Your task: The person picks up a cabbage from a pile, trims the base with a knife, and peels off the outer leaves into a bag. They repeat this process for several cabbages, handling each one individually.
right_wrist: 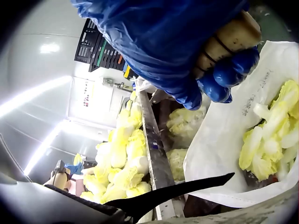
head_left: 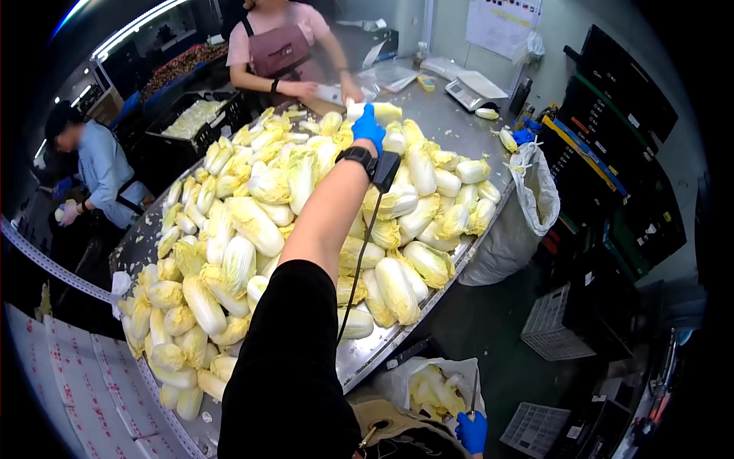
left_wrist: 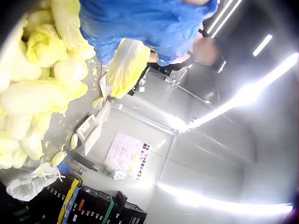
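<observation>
Stretched out over the far part of the heap, my blue-gloved left hand (head_left: 368,128) grips a napa cabbage (head_left: 382,112). In the left wrist view that cabbage (left_wrist: 128,67) pokes out past the gloved fingers, its yellow leaf end showing. Low by my body, my right hand (head_left: 472,432), also gloved in blue, holds a knife with its narrow blade (head_left: 474,390) pointing up. The right wrist view shows curled fingers (right_wrist: 229,72) round its wooden handle (right_wrist: 229,42). Many napa cabbages (head_left: 252,226) lie piled on the metal table (head_left: 359,359) beneath my left arm.
A white sack (head_left: 466,375) of trimmed leaves stands below the table edge, close to my right hand. Another white sack (head_left: 535,191) hangs at the right corner. Across the table a person (head_left: 279,53) works near a scale (head_left: 470,96). Black crates (head_left: 558,325) stand to the right.
</observation>
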